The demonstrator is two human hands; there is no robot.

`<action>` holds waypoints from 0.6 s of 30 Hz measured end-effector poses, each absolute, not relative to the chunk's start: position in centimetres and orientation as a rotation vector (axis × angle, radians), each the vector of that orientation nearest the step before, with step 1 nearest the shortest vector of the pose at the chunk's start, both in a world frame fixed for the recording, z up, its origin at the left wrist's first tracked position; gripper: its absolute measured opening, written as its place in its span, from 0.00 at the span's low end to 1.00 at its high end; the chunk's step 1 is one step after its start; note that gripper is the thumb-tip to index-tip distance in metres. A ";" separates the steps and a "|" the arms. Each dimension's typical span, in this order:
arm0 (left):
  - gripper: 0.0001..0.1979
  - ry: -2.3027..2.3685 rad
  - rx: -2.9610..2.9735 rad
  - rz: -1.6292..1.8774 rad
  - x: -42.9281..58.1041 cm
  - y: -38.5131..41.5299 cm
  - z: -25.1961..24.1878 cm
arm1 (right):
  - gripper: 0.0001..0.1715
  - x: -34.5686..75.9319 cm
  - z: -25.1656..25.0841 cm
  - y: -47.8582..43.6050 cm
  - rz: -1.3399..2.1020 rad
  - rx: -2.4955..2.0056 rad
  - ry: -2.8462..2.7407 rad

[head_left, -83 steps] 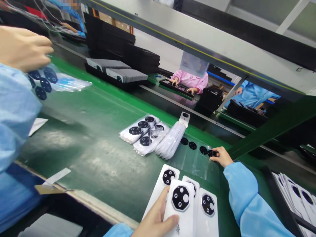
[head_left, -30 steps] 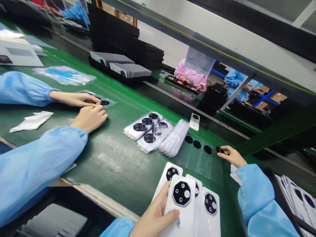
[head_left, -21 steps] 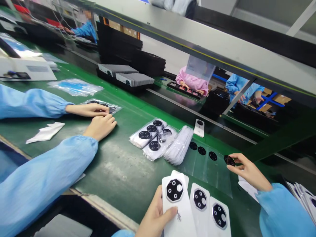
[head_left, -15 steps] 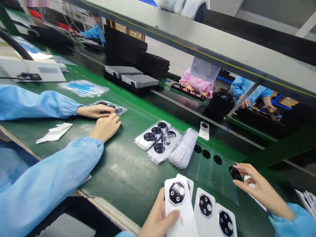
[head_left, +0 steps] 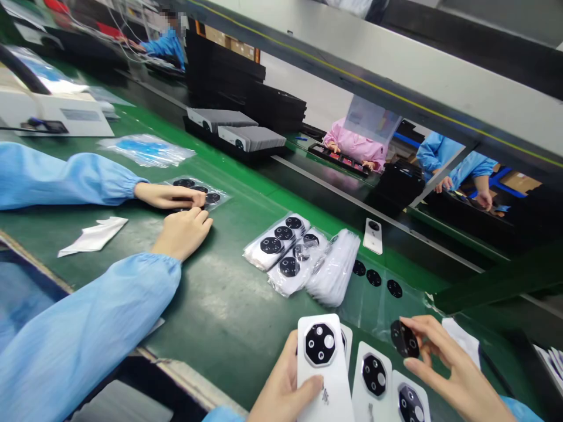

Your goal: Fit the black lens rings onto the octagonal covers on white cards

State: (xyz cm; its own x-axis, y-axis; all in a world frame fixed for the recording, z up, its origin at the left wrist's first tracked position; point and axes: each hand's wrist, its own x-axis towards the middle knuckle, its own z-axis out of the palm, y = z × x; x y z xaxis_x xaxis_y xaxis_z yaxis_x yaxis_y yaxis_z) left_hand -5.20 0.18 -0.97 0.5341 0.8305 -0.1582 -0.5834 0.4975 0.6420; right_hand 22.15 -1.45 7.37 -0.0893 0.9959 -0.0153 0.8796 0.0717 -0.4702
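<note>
In my left hand (head_left: 281, 384) is a white phone back cover (head_left: 328, 387) with a black octagonal camera area, thumb across its front. My right hand (head_left: 453, 363) pinches a round black camera lens cover (head_left: 404, 339) by its edge, to the right of that back cover and apart from it. Below the lens cover lie more white back covers, one in the middle (head_left: 372, 375) and one at the right (head_left: 410, 401). Another is partly hidden behind the held one. A clear sheet with black lens covers (head_left: 373, 278) lies beyond my right hand.
Bagged stacks of lens covers (head_left: 284, 234) and a white bundle (head_left: 335, 269) lie mid-table. At left, a co-worker's hands (head_left: 182, 231) work over another lens-cover sheet. A single phone cover (head_left: 373, 236) lies near the dark belt. An overhead beam (head_left: 352, 64) crosses above; other people sit beyond.
My right hand has brought the lens cover left and down, closer to the held back cover. My left hand has barely moved. The view has shifted slightly.
</note>
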 end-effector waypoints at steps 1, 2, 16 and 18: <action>0.28 0.484 0.568 0.893 -5.3 0.2 -0.9 | 0.22 21.7 7.3 -1.5 0.549 -1.863 -2.052; 0.28 0.479 0.564 0.889 -5.3 0.3 -0.9 | 0.22 21.3 7.2 -1.4 0.573 -1.848 -2.059; 0.41 0.402 0.707 0.820 -3.8 0.2 -2.0 | 0.22 13.8 7.1 -0.7 0.497 -1.560 -2.194; 0.41 0.388 0.763 0.802 -3.7 0.2 -2.4 | 0.24 13.1 6.9 -0.7 0.477 -1.526 -2.220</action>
